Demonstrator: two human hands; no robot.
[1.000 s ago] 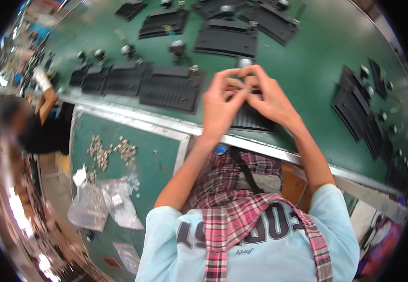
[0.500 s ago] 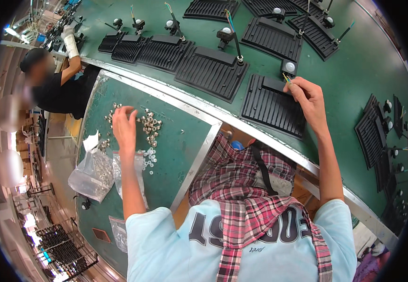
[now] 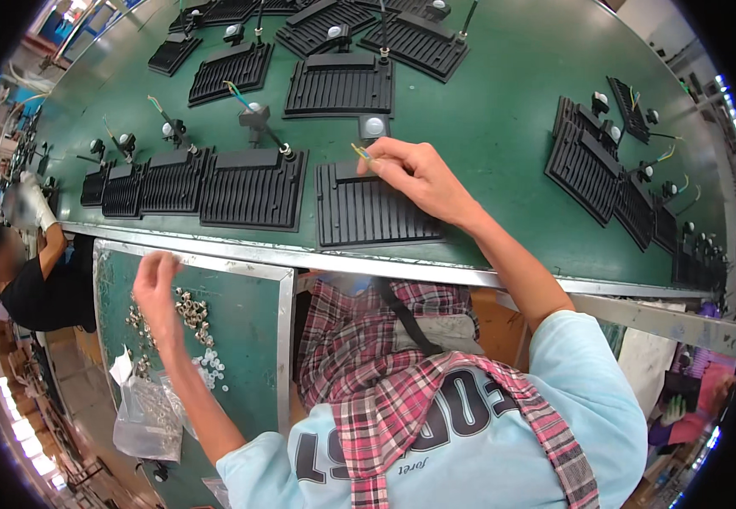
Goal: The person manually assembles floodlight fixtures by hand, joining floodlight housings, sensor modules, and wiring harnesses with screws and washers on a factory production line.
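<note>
Right hand (image 3: 406, 174) in a tight pinch, holding thin coloured wires, yellow among them (image 3: 361, 153), at the fingertips. Wires are above the far part of a black, rectangular, finned housing (image 3: 372, 212), which lies flat on the large green tabletop (image 3: 487, 144), near edge, in front of the person. Square black sensor with a white dome (image 3: 374, 127) just beyond that housing's far edge.

Left hand (image 3: 158, 293) blurred, fingers bent and bunched, at the far side of the smaller green side surface (image 3: 249, 331), left of the person. Cannot tell if it holds anything. Small silvery metal nuts (image 3: 192, 312) lie in loose piles on both sides of its wrist; translucent white plastic rings (image 3: 209, 366) nearer. Clear plastic bag of small parts (image 3: 143, 416) nearer still, left of the forearm.

Row of similar black finned panels (image 3: 253, 199) to the left, more black panels with stems (image 3: 338, 85) farther back, overlapping black panel group (image 3: 588, 170) at right. Co-worker in a black top (image 3: 41, 293) at far left.
</note>
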